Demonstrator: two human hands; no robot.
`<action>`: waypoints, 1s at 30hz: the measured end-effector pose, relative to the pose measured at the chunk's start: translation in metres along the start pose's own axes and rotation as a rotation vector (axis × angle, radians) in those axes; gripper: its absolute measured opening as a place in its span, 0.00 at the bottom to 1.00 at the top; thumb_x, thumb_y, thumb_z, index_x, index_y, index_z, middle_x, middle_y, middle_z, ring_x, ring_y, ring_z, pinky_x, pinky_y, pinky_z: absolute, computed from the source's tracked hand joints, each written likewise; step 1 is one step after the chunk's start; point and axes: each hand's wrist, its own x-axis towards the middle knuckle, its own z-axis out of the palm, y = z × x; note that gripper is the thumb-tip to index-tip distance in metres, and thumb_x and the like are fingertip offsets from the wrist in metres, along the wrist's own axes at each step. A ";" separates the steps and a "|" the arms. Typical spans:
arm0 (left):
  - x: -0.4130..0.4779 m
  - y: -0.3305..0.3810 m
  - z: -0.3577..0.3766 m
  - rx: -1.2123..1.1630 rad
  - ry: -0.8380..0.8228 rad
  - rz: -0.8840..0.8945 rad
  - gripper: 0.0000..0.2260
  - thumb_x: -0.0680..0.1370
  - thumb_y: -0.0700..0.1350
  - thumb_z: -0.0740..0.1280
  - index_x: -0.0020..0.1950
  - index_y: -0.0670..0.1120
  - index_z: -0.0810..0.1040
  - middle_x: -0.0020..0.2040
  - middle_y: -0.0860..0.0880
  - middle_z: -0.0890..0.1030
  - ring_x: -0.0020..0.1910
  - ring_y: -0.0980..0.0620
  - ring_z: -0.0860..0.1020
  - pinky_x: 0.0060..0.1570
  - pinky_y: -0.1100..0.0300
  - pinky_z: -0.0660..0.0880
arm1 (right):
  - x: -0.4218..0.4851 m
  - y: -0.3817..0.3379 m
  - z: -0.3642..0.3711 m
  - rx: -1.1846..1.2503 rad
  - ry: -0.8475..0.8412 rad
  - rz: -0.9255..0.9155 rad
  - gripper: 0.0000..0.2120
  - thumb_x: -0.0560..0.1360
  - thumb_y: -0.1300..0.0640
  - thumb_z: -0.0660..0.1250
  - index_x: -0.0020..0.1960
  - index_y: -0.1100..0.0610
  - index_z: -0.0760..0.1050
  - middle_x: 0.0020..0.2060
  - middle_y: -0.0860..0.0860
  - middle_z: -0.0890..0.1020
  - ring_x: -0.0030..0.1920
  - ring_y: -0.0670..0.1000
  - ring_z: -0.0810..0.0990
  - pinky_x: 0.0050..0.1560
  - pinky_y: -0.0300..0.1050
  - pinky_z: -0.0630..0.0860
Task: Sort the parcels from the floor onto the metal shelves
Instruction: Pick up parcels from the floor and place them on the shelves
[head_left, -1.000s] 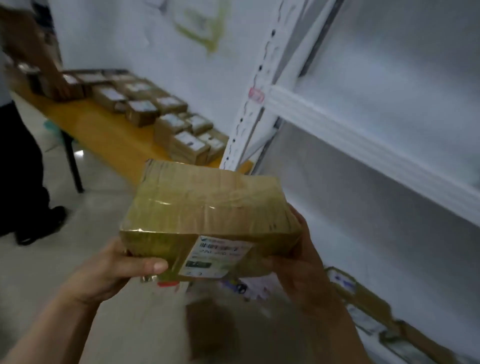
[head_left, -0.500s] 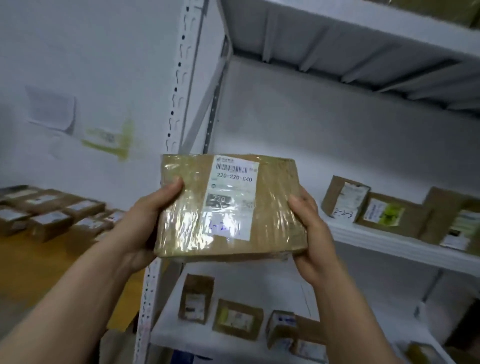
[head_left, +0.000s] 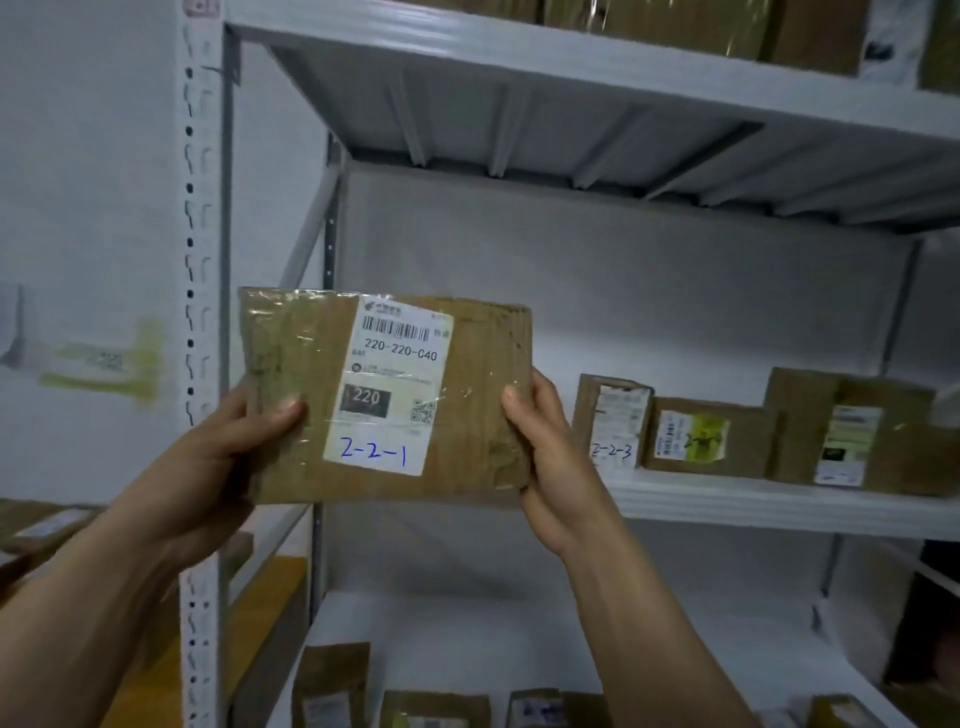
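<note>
A flat brown cardboard parcel (head_left: 291, 374) wrapped in clear tape is held upright in front of the white metal shelving. Its white label faces me and reads 220-220-040, with 2-2-1 handwritten in blue. My left hand (head_left: 218, 467) grips its left edge, thumb on the front. My right hand (head_left: 550, 457) grips its right edge, thumb on the front as well. The parcel hangs at the height of the middle shelf (head_left: 779, 504), at that shelf's left end, in front of its edge.
Three labelled parcels stand on the middle shelf to the right, the nearest (head_left: 613, 421) marked 2-2-3. More parcels fill the shelf above (head_left: 675, 26) and the one below (head_left: 332, 686). A perforated shelf upright (head_left: 200, 260) stands at the left. An orange table (head_left: 156, 675) lies lower left.
The parcel has been raised and turned from label-down to label facing me, and brought from near the orange table up to the middle shelf. Both hands kept their hold.
</note>
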 end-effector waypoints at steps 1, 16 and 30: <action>0.010 -0.002 0.005 0.040 -0.009 0.015 0.23 0.70 0.47 0.72 0.65 0.49 0.76 0.60 0.42 0.82 0.57 0.40 0.82 0.48 0.50 0.82 | 0.007 0.002 -0.009 -0.034 -0.004 -0.015 0.22 0.80 0.50 0.67 0.73 0.45 0.69 0.62 0.45 0.82 0.62 0.47 0.81 0.57 0.52 0.81; 0.156 -0.076 0.039 0.120 0.141 -0.027 0.34 0.68 0.41 0.74 0.71 0.48 0.64 0.62 0.45 0.80 0.53 0.46 0.84 0.46 0.52 0.81 | 0.096 0.048 -0.105 -0.162 0.131 0.007 0.21 0.82 0.54 0.65 0.71 0.40 0.63 0.65 0.43 0.77 0.63 0.46 0.78 0.61 0.52 0.79; 0.172 -0.091 -0.046 0.343 0.301 -0.082 0.33 0.71 0.36 0.74 0.70 0.50 0.63 0.62 0.45 0.77 0.55 0.43 0.81 0.48 0.49 0.81 | 0.148 0.117 -0.049 -0.270 -0.021 0.104 0.30 0.79 0.62 0.68 0.73 0.42 0.59 0.60 0.39 0.75 0.58 0.41 0.77 0.56 0.44 0.81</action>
